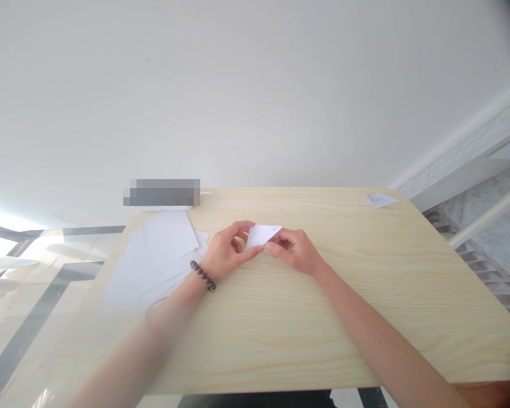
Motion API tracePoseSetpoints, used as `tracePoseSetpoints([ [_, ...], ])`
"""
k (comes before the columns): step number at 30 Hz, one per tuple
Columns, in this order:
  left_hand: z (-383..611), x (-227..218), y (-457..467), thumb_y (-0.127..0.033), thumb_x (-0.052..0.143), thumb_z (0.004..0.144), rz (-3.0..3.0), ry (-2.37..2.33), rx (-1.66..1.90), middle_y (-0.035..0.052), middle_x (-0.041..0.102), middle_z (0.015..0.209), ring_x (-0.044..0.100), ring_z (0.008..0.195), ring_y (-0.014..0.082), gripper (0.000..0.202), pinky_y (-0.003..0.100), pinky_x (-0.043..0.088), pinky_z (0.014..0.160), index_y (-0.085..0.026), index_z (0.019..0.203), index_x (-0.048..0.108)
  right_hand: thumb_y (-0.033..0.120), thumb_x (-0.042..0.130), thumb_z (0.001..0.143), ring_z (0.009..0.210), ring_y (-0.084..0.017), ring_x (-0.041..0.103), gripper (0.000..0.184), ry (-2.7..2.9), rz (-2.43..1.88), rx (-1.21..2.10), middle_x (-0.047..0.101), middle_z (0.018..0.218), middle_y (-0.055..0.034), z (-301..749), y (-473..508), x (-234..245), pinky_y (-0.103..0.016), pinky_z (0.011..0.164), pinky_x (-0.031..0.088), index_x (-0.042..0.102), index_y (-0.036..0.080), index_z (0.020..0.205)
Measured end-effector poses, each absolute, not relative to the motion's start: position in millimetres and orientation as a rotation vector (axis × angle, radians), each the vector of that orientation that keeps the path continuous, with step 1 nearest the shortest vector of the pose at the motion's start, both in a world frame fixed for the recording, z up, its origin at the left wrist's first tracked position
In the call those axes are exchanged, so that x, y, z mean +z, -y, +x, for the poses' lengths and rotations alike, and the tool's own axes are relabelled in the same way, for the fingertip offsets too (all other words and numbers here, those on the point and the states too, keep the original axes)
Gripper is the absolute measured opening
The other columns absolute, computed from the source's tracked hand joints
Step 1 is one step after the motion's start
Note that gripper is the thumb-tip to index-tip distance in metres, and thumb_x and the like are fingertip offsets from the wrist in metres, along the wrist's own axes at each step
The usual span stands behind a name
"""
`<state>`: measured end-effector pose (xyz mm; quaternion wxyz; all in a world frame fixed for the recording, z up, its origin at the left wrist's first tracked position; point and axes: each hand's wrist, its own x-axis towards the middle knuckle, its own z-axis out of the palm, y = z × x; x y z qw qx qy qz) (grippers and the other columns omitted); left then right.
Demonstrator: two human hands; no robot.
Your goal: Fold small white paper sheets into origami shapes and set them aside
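A small folded piece of white paper (262, 234) is held between my two hands above the middle of the table. My left hand (228, 247), with a dark beaded bracelet (203, 276) at the wrist, grips its left side, thumb at the lower edge and fingers at the upper. At the paper's right end, my right hand (296, 250) pinches the pointed corner between thumb and fingers. The fingertips behind the paper are partly hidden.
Loose white sheets (170, 235) lie overlapping on the left part of the wooden table (280, 328). Another folded white paper (381, 199) rests near the far right corner. A blurred-out object (164, 194) stands at the back left, with a white cable beside it, against the wall (255, 96).
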<state>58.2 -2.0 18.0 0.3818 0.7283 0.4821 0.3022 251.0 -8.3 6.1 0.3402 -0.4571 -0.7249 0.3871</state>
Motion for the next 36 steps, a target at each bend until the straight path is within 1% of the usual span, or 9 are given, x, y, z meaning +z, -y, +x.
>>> tracePoseSetpoints([
  [5,58.6,18.4,1.8,-0.044,0.058,0.071,1.859,-1.234,0.777,0.0031,0.060,0.087,0.053,0.053,0.0075,0.047,0.022,0.048,0.055,-0.020,0.110,0.048,0.035,0.051,0.076,0.051,-0.008,0.043,0.021,1.878,-1.185,1.025,0.052,0.058,0.0009,250.9,8.3,5.2,-0.021,0.047,0.034,0.054,0.016,0.069],
  [9,58.6,18.7,1.9,-0.044,0.058,0.071,1.864,-1.238,0.766,0.0029,0.060,0.087,0.053,0.053,0.0078,0.047,0.022,0.047,0.055,-0.021,0.111,0.048,0.035,0.051,0.076,0.049,-0.008,0.040,0.022,1.878,-1.187,1.016,0.049,0.055,0.0017,250.7,8.1,4.7,-0.021,0.046,0.032,0.053,0.016,0.066],
  [12,58.5,18.2,2.0,-0.045,0.058,0.071,1.865,-1.247,0.769,0.0029,0.060,0.086,0.054,0.053,0.0082,0.047,0.023,0.047,0.054,-0.020,0.110,0.049,0.034,0.051,0.076,0.049,-0.008,0.041,0.022,1.887,-1.202,0.998,0.050,0.055,0.0018,250.5,8.1,4.9,-0.021,0.047,0.033,0.053,0.016,0.064],
  [15,58.5,17.3,2.1,-0.045,0.058,0.070,1.865,-1.251,0.773,0.0028,0.060,0.085,0.054,0.053,0.0087,0.048,0.023,0.048,0.055,-0.020,0.110,0.049,0.033,0.051,0.076,0.050,-0.008,0.043,0.021,1.894,-1.204,0.998,0.051,0.056,0.0014,250.3,8.3,5.1,-0.021,0.048,0.034,0.053,0.015,0.064],
  [19,58.8,17.0,2.1,-0.045,0.058,0.070,1.854,-1.248,0.772,0.0026,0.061,0.083,0.054,0.054,0.0091,0.047,0.023,0.048,0.054,-0.020,0.109,0.049,0.033,0.051,0.076,0.049,-0.008,0.041,0.021,1.908,-1.198,1.004,0.051,0.056,0.0015,250.2,8.5,5.2,-0.021,0.047,0.034,0.054,0.016,0.066],
  [24,59.4,18.5,2.4,-0.044,0.057,0.071,1.858,-1.226,0.765,0.0028,0.061,0.085,0.054,0.053,0.0085,0.046,0.022,0.047,0.052,-0.020,0.109,0.048,0.031,0.050,0.076,0.049,-0.008,0.040,0.018,1.927,-1.169,0.991,0.051,0.057,0.0013,250.3,8.2,6.0,-0.021,0.047,0.033,0.057,0.016,0.070],
  [30,59.6,19.4,2.7,-0.043,0.057,0.072,1.853,-1.211,0.769,0.0041,0.061,0.092,0.053,0.054,0.0078,0.044,0.021,0.046,0.051,-0.020,0.108,0.048,0.033,0.049,0.077,0.050,-0.008,0.042,0.020,1.932,-1.163,1.009,0.051,0.057,0.0009,250.3,8.7,6.1,-0.021,0.048,0.034,0.056,0.016,0.070],
  [36,59.6,18.6,2.5,-0.044,0.057,0.072,1.856,-1.211,0.770,0.0042,0.062,0.091,0.054,0.055,0.0082,0.044,0.021,0.046,0.051,-0.020,0.108,0.048,0.032,0.049,0.078,0.049,-0.008,0.041,0.019,1.929,-1.165,1.011,0.050,0.056,0.0015,250.3,8.9,5.0,-0.021,0.047,0.033,0.056,0.015,0.070],
])
